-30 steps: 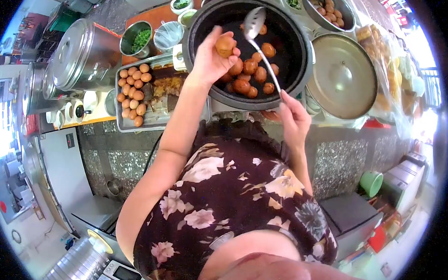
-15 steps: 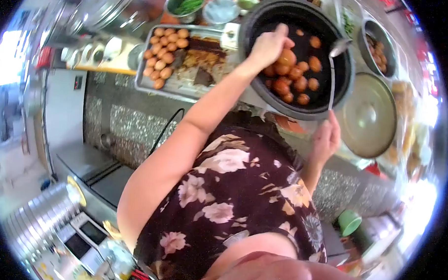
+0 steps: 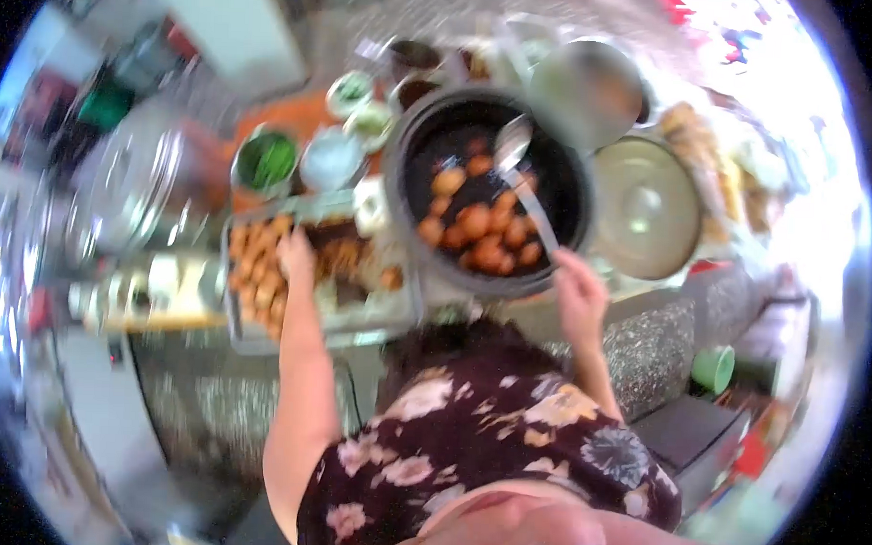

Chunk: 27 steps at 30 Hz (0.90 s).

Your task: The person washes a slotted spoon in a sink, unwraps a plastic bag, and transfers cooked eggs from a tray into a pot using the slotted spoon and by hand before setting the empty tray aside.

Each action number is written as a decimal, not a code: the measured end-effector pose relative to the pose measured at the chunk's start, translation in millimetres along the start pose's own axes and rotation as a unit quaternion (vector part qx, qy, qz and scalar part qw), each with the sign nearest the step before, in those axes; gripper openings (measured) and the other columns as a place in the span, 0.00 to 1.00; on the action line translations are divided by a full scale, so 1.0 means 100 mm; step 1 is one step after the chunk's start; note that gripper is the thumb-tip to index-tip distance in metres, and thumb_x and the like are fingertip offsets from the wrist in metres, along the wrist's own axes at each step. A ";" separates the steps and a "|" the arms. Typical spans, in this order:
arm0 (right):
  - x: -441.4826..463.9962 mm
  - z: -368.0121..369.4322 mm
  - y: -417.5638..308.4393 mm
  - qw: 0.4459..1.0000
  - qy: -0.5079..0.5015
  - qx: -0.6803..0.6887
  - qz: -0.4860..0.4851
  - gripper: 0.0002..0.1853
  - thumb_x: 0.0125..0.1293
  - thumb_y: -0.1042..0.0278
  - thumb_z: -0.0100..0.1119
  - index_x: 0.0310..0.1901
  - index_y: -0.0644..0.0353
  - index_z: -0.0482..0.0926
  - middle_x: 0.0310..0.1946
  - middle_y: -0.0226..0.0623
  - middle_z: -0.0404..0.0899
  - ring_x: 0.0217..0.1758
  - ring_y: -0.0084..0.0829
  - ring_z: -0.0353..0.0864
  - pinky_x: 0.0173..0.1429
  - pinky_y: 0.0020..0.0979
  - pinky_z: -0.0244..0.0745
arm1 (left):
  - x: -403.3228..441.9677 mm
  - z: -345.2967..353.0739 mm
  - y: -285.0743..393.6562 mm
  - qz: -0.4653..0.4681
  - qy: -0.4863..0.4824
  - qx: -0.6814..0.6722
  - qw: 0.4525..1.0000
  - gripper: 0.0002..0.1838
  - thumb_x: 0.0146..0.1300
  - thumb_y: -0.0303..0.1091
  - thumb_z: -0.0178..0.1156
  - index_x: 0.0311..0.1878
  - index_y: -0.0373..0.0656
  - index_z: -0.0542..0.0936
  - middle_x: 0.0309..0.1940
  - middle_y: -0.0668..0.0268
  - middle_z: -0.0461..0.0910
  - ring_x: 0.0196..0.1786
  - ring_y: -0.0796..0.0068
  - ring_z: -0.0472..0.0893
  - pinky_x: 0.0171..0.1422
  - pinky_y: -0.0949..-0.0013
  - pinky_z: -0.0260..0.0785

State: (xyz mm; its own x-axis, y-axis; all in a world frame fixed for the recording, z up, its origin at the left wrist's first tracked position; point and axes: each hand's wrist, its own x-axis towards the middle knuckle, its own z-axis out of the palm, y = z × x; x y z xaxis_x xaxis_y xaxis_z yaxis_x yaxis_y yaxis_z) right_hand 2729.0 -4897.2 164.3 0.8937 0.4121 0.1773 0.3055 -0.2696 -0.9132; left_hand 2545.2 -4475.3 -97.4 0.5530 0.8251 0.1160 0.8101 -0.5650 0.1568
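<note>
I clamped the right hand (image 3: 581, 295) on the spoon (image 3: 534, 207), apparently to support its bowl above the eggs (image 3: 474, 221) in the pot (image 3: 398, 189), while the left hand (image 3: 297, 255), closure indeterminable, was at more eggs (image 3: 254, 266) in the tray (image 3: 377, 316).

Floral top (image 3: 488, 438): dark maroon-brown ground; large blossoms in cream, pink and yellow-orange, one grey. Both forearms uncovered; hands bare.

Left hand (image 3: 296, 251) reaching forward; right hand (image 3: 581, 295) closed.

The counter (image 3: 438, 292) carries a metal tray (image 3: 377, 315) and dark pot (image 3: 557, 195).
</note>
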 end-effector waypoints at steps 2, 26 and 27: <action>-0.03 0.06 0.00 0.998 0.008 0.061 0.021 0.14 0.59 0.78 0.54 0.48 0.61 0.79 0.40 0.29 0.80 0.29 0.12 0.70 0.30 0.15 0.66 | -0.09 -0.02 0.13 -0.075 0.008 -0.158 0.985 0.13 0.51 0.26 0.56 0.42 0.42 0.76 0.44 0.47 0.70 0.49 0.47 0.71 0.52 0.54 0.66; -0.17 -0.22 0.17 0.954 -0.053 0.282 0.083 0.13 0.61 0.75 0.56 0.48 0.64 0.78 0.28 0.19 0.74 0.28 0.10 0.67 0.30 0.14 0.63 | -0.51 -2.24 2.75 -0.130 -0.336 -0.849 0.387 0.22 0.65 0.56 0.47 0.43 0.44 0.71 0.32 0.66 0.74 0.24 0.74 0.69 0.23 0.78 0.59; -0.16 -0.20 0.26 0.956 -0.090 0.266 0.078 0.13 0.61 0.75 0.56 0.48 0.64 0.78 0.28 0.19 0.74 0.28 0.09 0.66 0.30 0.14 0.63 | -0.56 -2.26 2.80 -0.155 -0.338 -0.846 0.382 0.17 0.65 0.51 0.50 0.41 0.45 0.72 0.31 0.68 0.73 0.21 0.77 0.66 0.20 0.81 0.55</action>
State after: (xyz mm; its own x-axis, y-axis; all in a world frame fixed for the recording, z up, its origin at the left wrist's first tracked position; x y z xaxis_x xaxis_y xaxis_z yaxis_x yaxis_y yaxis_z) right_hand 2729.2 -4928.3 144.7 0.8291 0.5591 0.0017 -0.0804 0.1223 -0.9892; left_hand 2697.5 -4681.4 161.9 0.8688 0.3452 -0.3550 -0.1128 0.8361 0.5369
